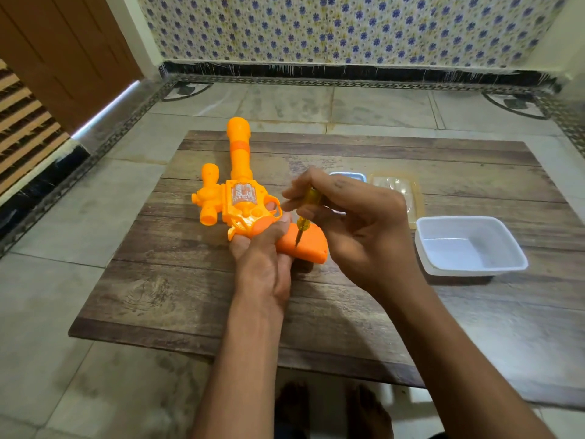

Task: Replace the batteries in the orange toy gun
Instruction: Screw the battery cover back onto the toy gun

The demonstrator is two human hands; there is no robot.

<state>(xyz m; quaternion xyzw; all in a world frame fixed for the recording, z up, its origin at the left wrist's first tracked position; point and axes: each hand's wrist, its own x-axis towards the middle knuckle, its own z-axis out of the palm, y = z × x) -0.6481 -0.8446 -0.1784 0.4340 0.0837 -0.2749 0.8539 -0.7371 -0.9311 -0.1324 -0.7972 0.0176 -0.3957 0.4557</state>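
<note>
So the gun (240,198) is lying on its side on the wooden board (190,296), barrel pointing away and grip toward the person, which puts the flat side of the grip face up, probably where the battery cover screw sits. The left hand (262,264) is wrapped around the gun where the body meets the grip, fingers closed on it, pinning it so it won't spin or slide under pressure. The right hand (354,223) is curled shut around a small yellow screwdriver (305,217), held nearly upright with the tip touching the grip. A white tub (468,248) sits to the right within easy reach, my guess is for screws or batteries. Can't make out the screw itself.
</note>
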